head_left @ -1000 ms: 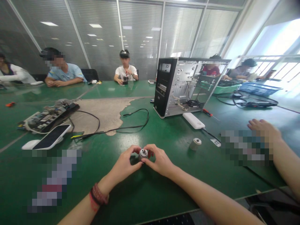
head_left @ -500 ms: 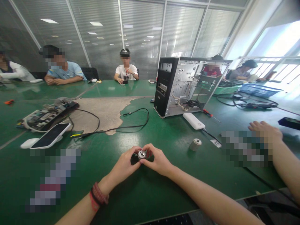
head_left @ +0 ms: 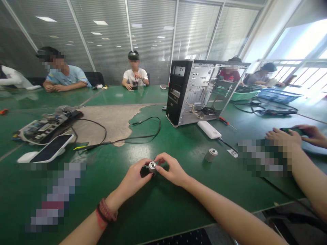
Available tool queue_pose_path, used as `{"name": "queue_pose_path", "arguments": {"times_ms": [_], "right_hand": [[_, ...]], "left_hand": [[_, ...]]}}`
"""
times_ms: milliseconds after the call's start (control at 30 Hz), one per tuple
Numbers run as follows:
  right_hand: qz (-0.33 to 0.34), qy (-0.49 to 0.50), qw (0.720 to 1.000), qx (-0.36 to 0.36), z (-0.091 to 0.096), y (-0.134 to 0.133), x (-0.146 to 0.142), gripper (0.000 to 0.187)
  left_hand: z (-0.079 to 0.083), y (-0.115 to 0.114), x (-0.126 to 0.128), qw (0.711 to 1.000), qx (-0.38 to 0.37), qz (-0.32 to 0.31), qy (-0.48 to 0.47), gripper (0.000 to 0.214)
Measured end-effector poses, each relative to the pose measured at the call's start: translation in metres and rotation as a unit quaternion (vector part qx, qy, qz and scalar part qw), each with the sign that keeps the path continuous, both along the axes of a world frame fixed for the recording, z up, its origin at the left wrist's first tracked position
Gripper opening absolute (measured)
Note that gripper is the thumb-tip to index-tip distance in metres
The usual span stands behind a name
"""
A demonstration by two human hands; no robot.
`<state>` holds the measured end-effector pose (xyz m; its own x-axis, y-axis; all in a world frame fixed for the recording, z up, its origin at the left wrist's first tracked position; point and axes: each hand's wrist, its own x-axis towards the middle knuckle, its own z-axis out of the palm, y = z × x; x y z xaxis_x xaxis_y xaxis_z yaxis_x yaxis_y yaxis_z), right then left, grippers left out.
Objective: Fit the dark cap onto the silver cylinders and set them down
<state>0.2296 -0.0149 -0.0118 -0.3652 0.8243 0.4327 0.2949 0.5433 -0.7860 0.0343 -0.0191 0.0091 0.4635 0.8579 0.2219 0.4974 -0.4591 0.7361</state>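
1. Between the wearer's two hands, at the fingertips, is a small metal cylinder (head_left: 152,165), a short spindle showing in its pale upper end.
2. Around its left side curls the left hand (head_left: 134,177), gripping it with thumb on the near side and forefinger beyond.
3. Half a second ago the thumb of the right hand (head_left: 174,172) lay lower on the cylinder's near side; now its tip sits higher, against the right edge of the pale end, with the forefinger arched on the far side.
4. Well to the right of the right hand, a further hand (head_left: 313,134) has come into view beside a co-worker's hand (head_left: 283,139). The dark object (head_left: 293,130) that lay at the view's edge is now at these two.
5. Nearer on that side, a second cylinder (head_left: 211,156) stands upright where it stood, with the white slab (head_left: 208,130) unmoved beyond it.
6. Fingers cover the held cylinder's lower part, so I cannot tell whether it touches the table (head_left: 143,217), nor whether the right hand pinches it or only touches.
7. Pixelation masks one patch (head_left: 55,197) left of the left hand and another (head_left: 264,156) by the co-worker's hand.
8. Below both hands, a dark, speckled thing (head_left: 186,238) is cut off by the bottom edge.
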Motion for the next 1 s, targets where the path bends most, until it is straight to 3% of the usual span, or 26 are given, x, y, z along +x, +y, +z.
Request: {"name": "queue_pose_path", "arguments": {"times_ms": [400, 833, 1000], "right_hand": [[0.020, -0.009, 0.997, 0.076, 0.0050, -0.0057, -0.0029, 0.016], [0.011, -0.003, 0.997, 0.074, 0.0064, -0.0064, -0.0026, 0.009], [-0.034, 0.049, 0.996, 0.064, 0.0048, 0.0005, 0.0027, 0.008]], "left_hand": [[-0.0014, -0.0055, -0.0012, 0.999, 0.025, -0.023, -0.001, 0.028], [-0.0036, -0.0043, -0.0013, 0.999, 0.037, -0.039, 0.000, 0.027], [-0.0009, -0.0014, -0.0022, 1.000, 0.016, -0.014, 0.020, 0.026]]}}
